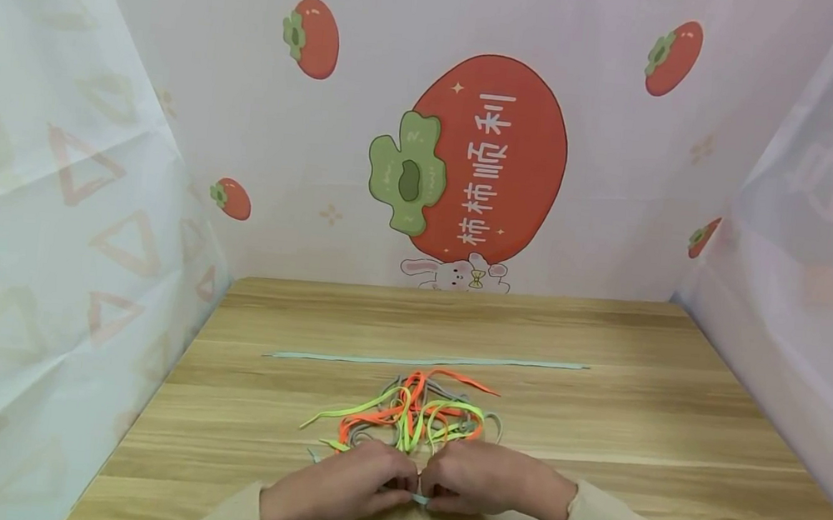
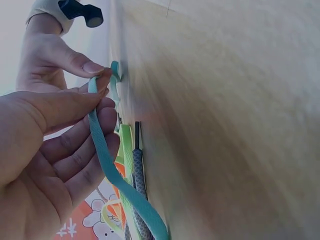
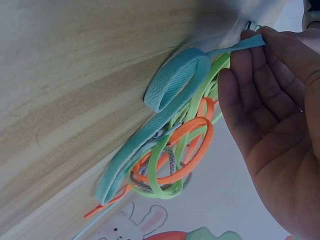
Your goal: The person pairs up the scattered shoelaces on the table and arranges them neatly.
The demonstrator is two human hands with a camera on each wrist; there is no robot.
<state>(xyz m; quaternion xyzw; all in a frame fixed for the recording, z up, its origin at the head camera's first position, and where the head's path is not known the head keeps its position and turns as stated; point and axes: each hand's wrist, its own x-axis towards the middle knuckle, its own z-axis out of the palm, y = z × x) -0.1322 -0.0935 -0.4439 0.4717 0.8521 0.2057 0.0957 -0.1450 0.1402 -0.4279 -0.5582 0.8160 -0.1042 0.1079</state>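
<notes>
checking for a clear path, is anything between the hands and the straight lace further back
Yes: a tangle of orange, green and grey laces lies between the straight lace and the hands, which hold a teal lace.

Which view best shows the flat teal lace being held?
The right wrist view: the flat teal woven lace shows close up there, looped, its weave clear. The left wrist view shows a stretch pinched by the left hand; the head view, only small bits.

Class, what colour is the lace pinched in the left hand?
Blue-green; the lace shows best in the left wrist view.
</notes>
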